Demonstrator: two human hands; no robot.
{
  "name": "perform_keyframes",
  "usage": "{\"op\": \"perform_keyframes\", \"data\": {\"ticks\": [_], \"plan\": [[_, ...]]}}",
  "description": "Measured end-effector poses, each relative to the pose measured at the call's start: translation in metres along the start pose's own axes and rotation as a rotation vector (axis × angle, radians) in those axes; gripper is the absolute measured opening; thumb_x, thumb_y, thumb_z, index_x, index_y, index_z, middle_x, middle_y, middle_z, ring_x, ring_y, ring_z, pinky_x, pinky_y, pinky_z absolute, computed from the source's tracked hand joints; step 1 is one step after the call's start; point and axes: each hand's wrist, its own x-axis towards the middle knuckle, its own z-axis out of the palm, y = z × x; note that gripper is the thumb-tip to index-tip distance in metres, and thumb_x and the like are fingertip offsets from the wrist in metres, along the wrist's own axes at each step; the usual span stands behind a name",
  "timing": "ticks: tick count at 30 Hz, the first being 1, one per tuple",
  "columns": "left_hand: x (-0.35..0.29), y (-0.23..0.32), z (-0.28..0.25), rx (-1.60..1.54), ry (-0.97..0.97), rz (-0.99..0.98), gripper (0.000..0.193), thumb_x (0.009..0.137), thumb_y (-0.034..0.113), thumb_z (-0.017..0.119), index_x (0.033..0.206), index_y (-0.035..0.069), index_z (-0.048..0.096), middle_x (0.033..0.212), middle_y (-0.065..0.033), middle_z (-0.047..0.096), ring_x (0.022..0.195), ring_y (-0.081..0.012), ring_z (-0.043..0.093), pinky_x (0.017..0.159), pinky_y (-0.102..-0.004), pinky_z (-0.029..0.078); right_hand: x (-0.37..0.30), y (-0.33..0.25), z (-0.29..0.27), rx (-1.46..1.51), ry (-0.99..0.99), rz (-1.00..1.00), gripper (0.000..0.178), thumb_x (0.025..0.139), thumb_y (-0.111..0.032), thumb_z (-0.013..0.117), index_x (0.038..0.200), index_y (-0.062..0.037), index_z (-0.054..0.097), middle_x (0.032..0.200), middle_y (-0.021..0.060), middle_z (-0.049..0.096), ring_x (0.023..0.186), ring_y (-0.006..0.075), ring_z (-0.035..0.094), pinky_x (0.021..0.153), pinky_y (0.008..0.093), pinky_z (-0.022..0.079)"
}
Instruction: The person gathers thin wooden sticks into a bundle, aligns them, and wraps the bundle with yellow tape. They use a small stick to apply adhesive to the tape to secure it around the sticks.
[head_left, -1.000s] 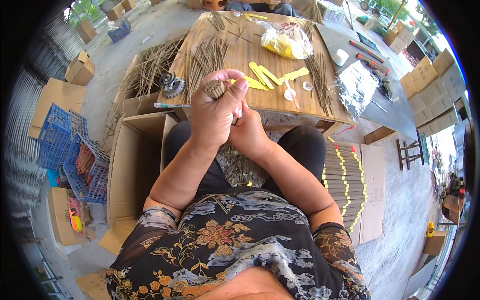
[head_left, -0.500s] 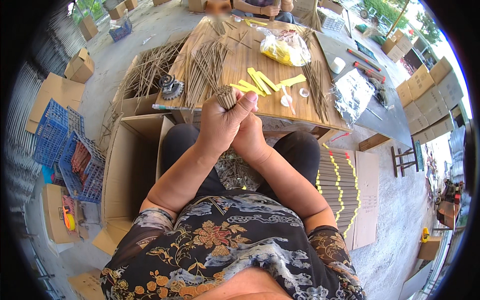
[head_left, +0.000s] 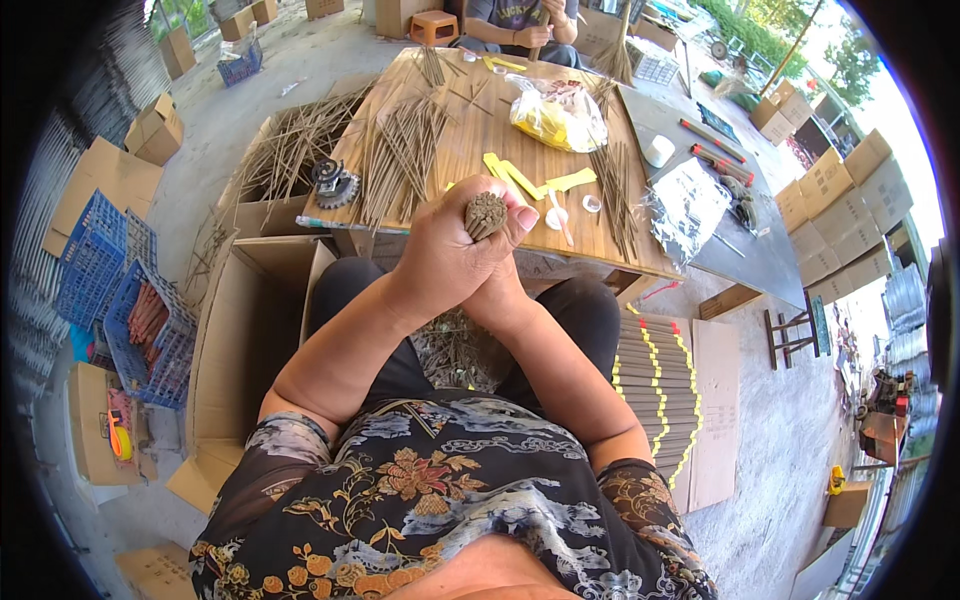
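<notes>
A tight bundle of thin brown sticks is gripped in front of me, its round cut end turned up toward my view. My left hand wraps around the bundle just below that end. My right hand closes around it from the right, its thumb beside the bundle's end; its fingers are mostly hidden behind the left hand. Behind my hands, several yellow paper strips lie on the wooden table. Loose brown sticks are spread on the table to the left, and more sticks lie at its right.
An open cardboard box stands left of my legs. Finished-looking bundles with yellow bands lie on cardboard at the right. A clear bag with yellow contents sits on the table. Across it, a co-worker's hands hold something upright.
Both hands have shifted slightly, and the bundle has tilted so its end faces me more and sits further right and lower. My view has also moved a little.
</notes>
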Motion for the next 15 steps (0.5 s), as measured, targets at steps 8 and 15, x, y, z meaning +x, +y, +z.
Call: {"op": "perform_keyframes", "data": {"ticks": [8, 15], "plan": [[0.016, 0.021, -0.027, 0.403, -0.137, 0.168, 0.025, 0.077, 0.01, 0.066, 0.096, 0.003, 0.052, 0.077, -0.0106, 0.061, 0.068, -0.014, 0.059, 0.062, -0.0275, 0.047, -0.007, -0.023, -0.052, 0.053, 0.204, -0.033, 0.045, 0.075, -0.006, 0.062, 0.116, 0.0005, 0.046, 0.105, 0.0122, 0.051, 0.092, 0.0199, 0.053, 0.08, 0.0305, 0.043], [-0.002, 0.009, -0.021, 0.468, -0.394, 0.053, 0.025, 0.071, 0.016, 0.063, 0.088, 0.001, 0.054, 0.069, -0.0179, 0.059, 0.069, -0.0338, 0.06, 0.058, -0.0377, 0.047, 0.007, -0.063, -0.058, -0.347, 0.147, -0.177, 0.03, 0.076, -0.029, 0.066, 0.088, -0.0035, 0.056, 0.066, 0.0098, 0.056, 0.055, 0.022, 0.057, 0.05, 0.0289, 0.045]]}}
